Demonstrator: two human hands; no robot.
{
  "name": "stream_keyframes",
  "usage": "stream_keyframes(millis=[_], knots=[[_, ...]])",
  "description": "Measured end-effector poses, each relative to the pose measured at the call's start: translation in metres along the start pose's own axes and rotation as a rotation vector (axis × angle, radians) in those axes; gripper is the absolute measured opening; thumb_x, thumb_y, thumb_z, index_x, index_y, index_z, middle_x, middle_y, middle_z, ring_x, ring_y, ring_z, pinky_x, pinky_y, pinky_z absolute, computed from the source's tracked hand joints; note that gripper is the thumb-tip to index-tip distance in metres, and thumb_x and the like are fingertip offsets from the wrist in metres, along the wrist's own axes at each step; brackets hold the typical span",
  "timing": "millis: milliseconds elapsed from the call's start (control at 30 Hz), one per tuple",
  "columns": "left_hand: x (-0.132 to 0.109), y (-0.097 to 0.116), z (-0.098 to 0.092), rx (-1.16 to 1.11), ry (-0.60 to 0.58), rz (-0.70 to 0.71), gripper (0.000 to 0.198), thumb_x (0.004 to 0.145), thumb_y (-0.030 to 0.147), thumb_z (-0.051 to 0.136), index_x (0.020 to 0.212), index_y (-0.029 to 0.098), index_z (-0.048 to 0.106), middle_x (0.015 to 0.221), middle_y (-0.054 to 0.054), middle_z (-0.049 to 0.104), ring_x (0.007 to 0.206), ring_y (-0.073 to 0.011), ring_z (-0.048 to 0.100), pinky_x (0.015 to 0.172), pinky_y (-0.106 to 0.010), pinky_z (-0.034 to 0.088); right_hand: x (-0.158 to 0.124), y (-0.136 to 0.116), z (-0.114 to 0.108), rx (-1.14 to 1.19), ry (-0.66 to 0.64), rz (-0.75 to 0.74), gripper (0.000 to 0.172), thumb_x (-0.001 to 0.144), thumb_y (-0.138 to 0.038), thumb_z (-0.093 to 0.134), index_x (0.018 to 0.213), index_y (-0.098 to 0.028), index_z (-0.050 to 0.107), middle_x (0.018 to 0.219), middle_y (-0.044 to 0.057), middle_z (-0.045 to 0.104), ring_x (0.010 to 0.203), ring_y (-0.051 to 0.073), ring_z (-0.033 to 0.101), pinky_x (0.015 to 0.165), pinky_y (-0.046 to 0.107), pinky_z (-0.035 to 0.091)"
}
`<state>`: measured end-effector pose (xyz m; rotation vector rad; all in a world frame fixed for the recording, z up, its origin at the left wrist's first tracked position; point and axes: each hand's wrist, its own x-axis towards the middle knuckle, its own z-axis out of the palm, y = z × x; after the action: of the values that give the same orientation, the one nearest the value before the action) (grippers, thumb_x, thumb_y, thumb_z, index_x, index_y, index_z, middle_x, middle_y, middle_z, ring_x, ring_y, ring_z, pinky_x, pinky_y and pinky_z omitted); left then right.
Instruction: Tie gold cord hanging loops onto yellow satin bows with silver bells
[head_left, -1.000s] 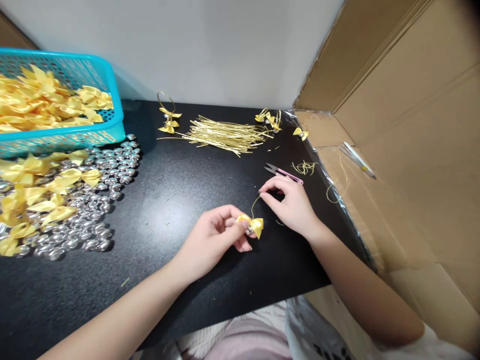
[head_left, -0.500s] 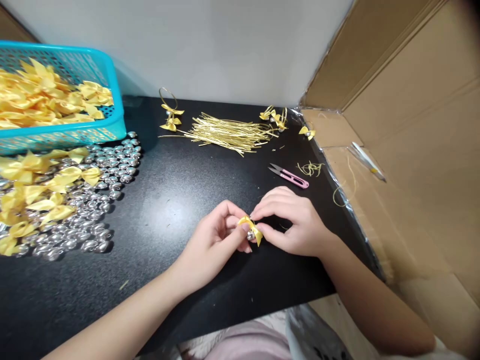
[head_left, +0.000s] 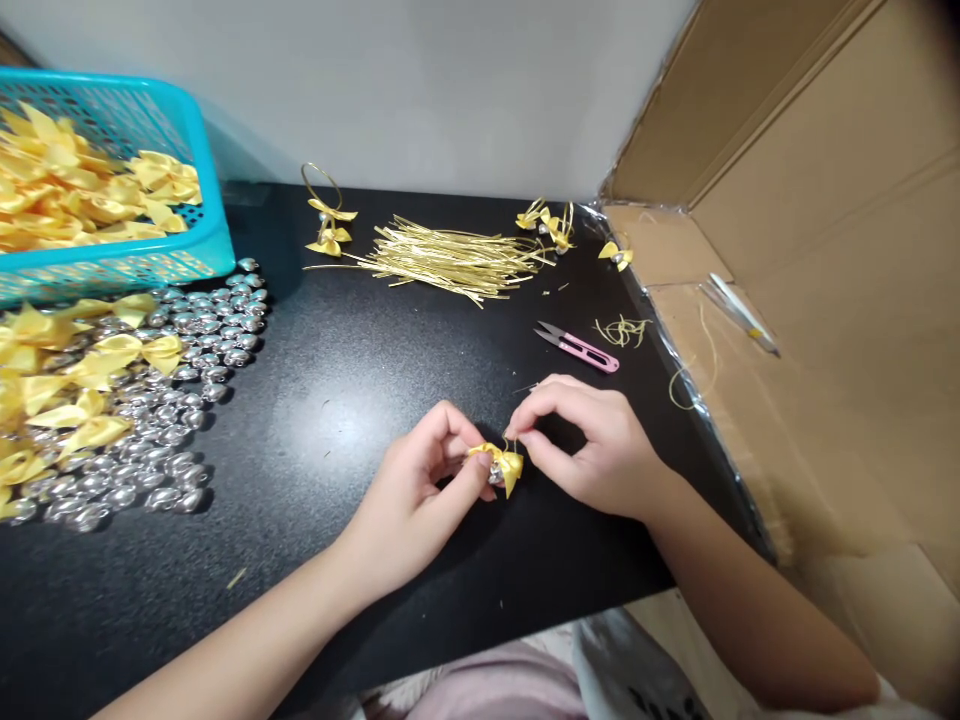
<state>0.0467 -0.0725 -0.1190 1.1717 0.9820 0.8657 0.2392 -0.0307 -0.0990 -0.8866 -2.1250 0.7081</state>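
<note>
Between thumb and fingers, my left hand (head_left: 435,470) pinches a yellow bow (head_left: 511,468) with a silver bell-like bead (head_left: 495,473) at its middle. A thin gold cord (head_left: 510,438) rises from the bow's right side. My right hand (head_left: 581,435) pinches that cord between thumb and index finger, just above and right of the bow. Pink-handled snips (head_left: 592,353) lie open-bladed beyond my right hand. A bundle of gold cords (head_left: 454,260) lies farther back.
At the left, a blue basket (head_left: 215,215) holds yellow bows, with silver beads (head_left: 180,410) and loose bows before it. Finished-looking bows with loops (head_left: 328,235) lie at the back. Cord scraps (head_left: 622,330) and a white-handled cutter (head_left: 742,310) are at the right, near cardboard (head_left: 810,400).
My right fingers have come slightly away from the bow, with the gold cord now showing between them and it. The view has shifted a little, moving the basket and beads left.
</note>
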Motion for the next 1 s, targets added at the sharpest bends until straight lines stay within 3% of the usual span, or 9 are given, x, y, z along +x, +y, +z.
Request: stream_keyframes(millis=[200, 333, 467, 567, 667, 733, 800, 900, 1000], knots=[[0.001, 0.001, 0.002, -0.011, 0.013, 0.002, 0.012, 0.094, 0.022, 0.055, 0.084, 0.020, 0.048, 0.069, 0.005, 0.065, 0.064, -0.0063, 0.061, 0.064, -0.017, 0.048, 0.002, 0.002, -0.002, -0.038, 0.094, 0.132, 0.015, 0.080, -0.005, 0.058, 0.081, -0.020, 0.060, 0.077, -0.001, 0.068, 0.072, 0.012, 0.064, 0.071, 0.024, 0.051], [0.000, 0.001, 0.002, -0.022, 0.030, 0.011, 0.012, 0.094, 0.021, 0.055, 0.083, 0.020, 0.049, 0.070, 0.005, 0.067, 0.064, -0.0063, 0.062, 0.064, -0.017, 0.049, 0.002, 0.014, -0.008, -0.200, 0.296, 0.283, 0.010, 0.084, -0.012, 0.058, 0.081, -0.021, 0.064, 0.072, -0.001, 0.067, 0.067, 0.014, 0.063, 0.070, 0.031, 0.052], [-0.002, 0.000, 0.001, -0.010, 0.060, 0.045, 0.011, 0.094, 0.022, 0.055, 0.085, 0.021, 0.049, 0.072, 0.005, 0.067, 0.065, -0.0067, 0.063, 0.064, -0.017, 0.050, 0.004, 0.018, -0.014, -0.370, 0.480, 0.333, 0.016, 0.077, -0.016, 0.067, 0.090, -0.023, 0.070, 0.101, 0.006, 0.070, 0.098, 0.025, 0.063, 0.084, 0.042, 0.051], [-0.003, 0.000, 0.002, 0.020, 0.100, 0.119, 0.009, 0.094, 0.021, 0.055, 0.086, 0.021, 0.050, 0.072, 0.004, 0.067, 0.064, -0.0075, 0.064, 0.063, -0.018, 0.050, 0.005, 0.013, -0.014, -0.051, 0.300, 0.462, 0.008, 0.078, -0.024, 0.068, 0.083, -0.020, 0.071, 0.096, 0.008, 0.071, 0.089, 0.022, 0.066, 0.075, 0.036, 0.054], [-0.004, 0.000, 0.003, 0.058, 0.138, 0.202, 0.009, 0.093, 0.018, 0.056, 0.087, 0.021, 0.050, 0.075, 0.002, 0.069, 0.064, -0.0090, 0.065, 0.063, -0.019, 0.051, 0.005, 0.008, -0.009, 0.451, -0.150, 0.775, 0.039, 0.084, -0.049, 0.061, 0.069, -0.015, 0.070, 0.064, 0.006, 0.069, 0.056, 0.014, 0.062, 0.058, 0.029, 0.051], [-0.005, 0.000, 0.004, 0.067, 0.146, 0.232, 0.009, 0.092, 0.017, 0.056, 0.087, 0.021, 0.050, 0.078, 0.001, 0.071, 0.065, -0.0103, 0.066, 0.063, -0.020, 0.051, 0.004, 0.006, -0.003, 0.718, -0.354, 0.883, 0.052, 0.081, -0.062, 0.060, 0.071, -0.012, 0.072, 0.065, 0.007, 0.071, 0.055, 0.013, 0.063, 0.056, 0.026, 0.050], [-0.005, 0.001, 0.004, 0.075, 0.149, 0.227, 0.009, 0.091, 0.017, 0.057, 0.087, 0.022, 0.050, 0.078, 0.000, 0.071, 0.065, -0.0115, 0.067, 0.063, -0.021, 0.052, 0.004, 0.006, 0.005, 0.923, -0.343, 0.882, 0.050, 0.077, -0.062, 0.066, 0.080, -0.013, 0.075, 0.076, 0.007, 0.074, 0.066, 0.013, 0.067, 0.063, 0.024, 0.053], [-0.006, 0.002, 0.004, 0.093, 0.149, 0.184, 0.009, 0.091, 0.020, 0.058, 0.086, 0.022, 0.051, 0.075, 0.001, 0.069, 0.065, -0.0124, 0.067, 0.063, -0.022, 0.051, 0.005, 0.008, 0.013, 1.172, -0.127, 0.806, 0.031, 0.074, -0.047, 0.077, 0.085, -0.018, 0.076, 0.091, 0.005, 0.076, 0.086, 0.014, 0.070, 0.079, 0.025, 0.055], [-0.005, 0.003, 0.005, 0.086, 0.146, 0.148, 0.009, 0.091, 0.022, 0.058, 0.084, 0.022, 0.051, 0.071, 0.001, 0.068, 0.063, -0.0126, 0.066, 0.062, -0.023, 0.051, 0.006, 0.012, 0.011, 1.314, 0.069, 0.799, 0.021, 0.076, -0.041, 0.077, 0.079, -0.020, 0.073, 0.088, 0.002, 0.076, 0.086, 0.015, 0.071, 0.085, 0.030, 0.057]])
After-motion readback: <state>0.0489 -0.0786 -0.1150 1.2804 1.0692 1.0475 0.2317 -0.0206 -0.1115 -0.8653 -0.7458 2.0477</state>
